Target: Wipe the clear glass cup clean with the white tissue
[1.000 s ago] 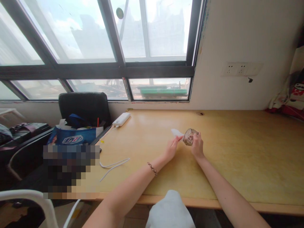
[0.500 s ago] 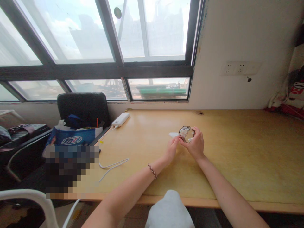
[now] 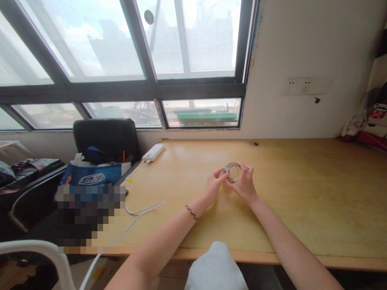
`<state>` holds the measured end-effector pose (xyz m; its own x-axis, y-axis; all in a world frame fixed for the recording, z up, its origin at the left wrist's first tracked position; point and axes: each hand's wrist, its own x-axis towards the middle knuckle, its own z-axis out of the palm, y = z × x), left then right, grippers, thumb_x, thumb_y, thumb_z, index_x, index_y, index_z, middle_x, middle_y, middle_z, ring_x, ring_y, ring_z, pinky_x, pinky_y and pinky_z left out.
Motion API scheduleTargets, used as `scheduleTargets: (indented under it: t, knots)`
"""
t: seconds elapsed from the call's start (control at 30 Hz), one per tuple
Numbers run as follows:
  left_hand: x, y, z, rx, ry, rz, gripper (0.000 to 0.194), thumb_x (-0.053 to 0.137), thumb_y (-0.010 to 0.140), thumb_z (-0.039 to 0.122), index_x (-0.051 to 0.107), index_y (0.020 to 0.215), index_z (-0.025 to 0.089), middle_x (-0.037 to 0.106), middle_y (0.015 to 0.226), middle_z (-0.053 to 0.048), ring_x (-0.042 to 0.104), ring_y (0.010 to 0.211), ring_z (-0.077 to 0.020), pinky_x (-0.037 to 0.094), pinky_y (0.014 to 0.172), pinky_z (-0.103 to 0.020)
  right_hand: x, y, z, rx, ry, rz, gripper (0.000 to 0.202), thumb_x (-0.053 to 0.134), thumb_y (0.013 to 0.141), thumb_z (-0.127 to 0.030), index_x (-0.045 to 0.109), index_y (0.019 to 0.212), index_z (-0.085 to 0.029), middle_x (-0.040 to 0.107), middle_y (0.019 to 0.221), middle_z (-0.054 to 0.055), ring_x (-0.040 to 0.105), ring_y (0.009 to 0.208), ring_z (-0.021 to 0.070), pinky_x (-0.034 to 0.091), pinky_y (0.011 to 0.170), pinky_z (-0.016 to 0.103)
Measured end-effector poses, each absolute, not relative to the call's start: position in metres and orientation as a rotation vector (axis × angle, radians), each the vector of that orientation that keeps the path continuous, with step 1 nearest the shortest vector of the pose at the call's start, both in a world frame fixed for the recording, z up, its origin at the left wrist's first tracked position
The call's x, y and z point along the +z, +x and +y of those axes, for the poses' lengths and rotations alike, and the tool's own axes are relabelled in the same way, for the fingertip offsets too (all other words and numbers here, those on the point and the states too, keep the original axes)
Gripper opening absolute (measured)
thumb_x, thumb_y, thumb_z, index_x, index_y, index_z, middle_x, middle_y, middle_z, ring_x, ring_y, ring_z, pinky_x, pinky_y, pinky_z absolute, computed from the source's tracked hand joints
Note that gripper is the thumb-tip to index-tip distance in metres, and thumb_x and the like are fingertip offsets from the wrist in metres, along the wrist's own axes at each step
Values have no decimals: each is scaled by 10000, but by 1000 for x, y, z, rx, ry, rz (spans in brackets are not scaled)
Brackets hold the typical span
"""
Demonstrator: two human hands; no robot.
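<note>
A small, round, clear glass cup [image 3: 233,173] with shiny rims is held just above the table [image 3: 181,177], its round opening facing me. My left hand [image 3: 215,182] is closed at the cup's left side, with thumb and fingers on its edge. Round the right side curls my right hand [image 3: 247,184], its fingers at the top rim and its thumb low. Whether anything else is between the left fingers cannot be made out.
A white power bank [image 3: 153,152] with a white cable [image 3: 145,210] lies on the table's left side. Beyond that edge, a blue bag [image 3: 93,173] rests by a black chair [image 3: 105,139]. A window runs along the back, and wall sockets [image 3: 302,86] are at right.
The glass cup has turned and shifted slightly left. My left fingers have moved up its left side. A small white piece that showed beside the left hand is no longer visible.
</note>
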<state>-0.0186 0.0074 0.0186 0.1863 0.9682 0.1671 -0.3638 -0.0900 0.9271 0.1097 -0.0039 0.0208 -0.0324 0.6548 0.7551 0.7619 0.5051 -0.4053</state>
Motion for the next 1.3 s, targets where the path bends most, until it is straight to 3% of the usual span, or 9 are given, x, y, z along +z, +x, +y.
scheduleTargets:
  t: [0.27, 0.4, 0.5, 0.6, 0.73, 1.0, 1.13, 1.3]
  knots:
    - [14, -21, 11, 1185, 1021, 745, 374, 577, 685, 412, 619, 892, 103, 627, 926, -104, 579, 843, -191, 447, 753, -296, 26, 113, -6, -136, -1157, -1855, 687, 586, 687, -378, 249, 1252, -179, 378, 1224, 135, 351, 1088, 266, 328, 875, 457]
    - [6, -20, 16, 1196, 951, 724, 333, 588, 677, 391, 614, 872, 123, 631, 885, -80, 586, 771, -160, 461, 692, -263, 29, 110, -9, -193, -1216, -1902, 316, 577, 706, -365, 548, 984, -219, 387, 1234, 83, 346, 1084, 275, 303, 883, 455]
    - [3, -20, 18, 1204, 936, 746, 318, 579, 677, 403, 614, 841, 133, 630, 849, -68, 583, 731, -142, 466, 670, -249, 28, 106, -14, -248, -1300, -1909, 140, 566, 722, -346, 621, 801, -244, 476, 1133, 57, 396, 995, 269, 318, 840, 436]
    - [3, -19, 19, 1232, 919, 768, 335, 577, 673, 419, 610, 827, 123, 627, 829, -69, 582, 723, -139, 466, 695, -259, 25, 103, -17, -239, -1419, -1923, 159, 518, 757, -368, 621, 792, -252, 554, 928, 61, 478, 813, 222, 370, 690, 344]
    - [5, -18, 17, 1227, 941, 760, 349, 597, 653, 422, 612, 822, 116, 627, 831, -68, 583, 734, -145, 459, 725, -271, 19, 101, -17, -211, -1556, -1940, 213, 465, 787, -400, 599, 787, -235, 560, 800, 50, 502, 582, 147, 326, 518, 266]
    - [11, -17, 11, 1188, 1168, 810, 305, 602, 654, 386, 645, 829, 140, 649, 842, -46, 578, 825, -190, 430, 771, -298, 21, 125, 2, -366, -1728, -1833, 224, 496, 766, -398, 580, 736, -192, 545, 796, 62, 521, 569, 147, 317, 476, 259]
    - [6, -20, 13, 1175, 1177, 908, 348, 687, 564, 297, 635, 871, 141, 653, 830, -52, 590, 764, -187, 437, 724, -305, 18, 180, 34, -422, -1842, -1732, 257, 506, 744, -431, 595, 726, -190, 544, 790, 56, 515, 569, 153, 317, 474, 266]
    - [-3, -20, 20, 1192, 1156, 874, 328, 686, 560, 259, 631, 856, 132, 649, 845, -56, 584, 749, -165, 429, 707, -280, 7, 270, 74, -471, -1916, -1627, 274, 493, 745, -415, 611, 740, -167, 553, 807, 81, 513, 594, 170, 328, 494, 284]
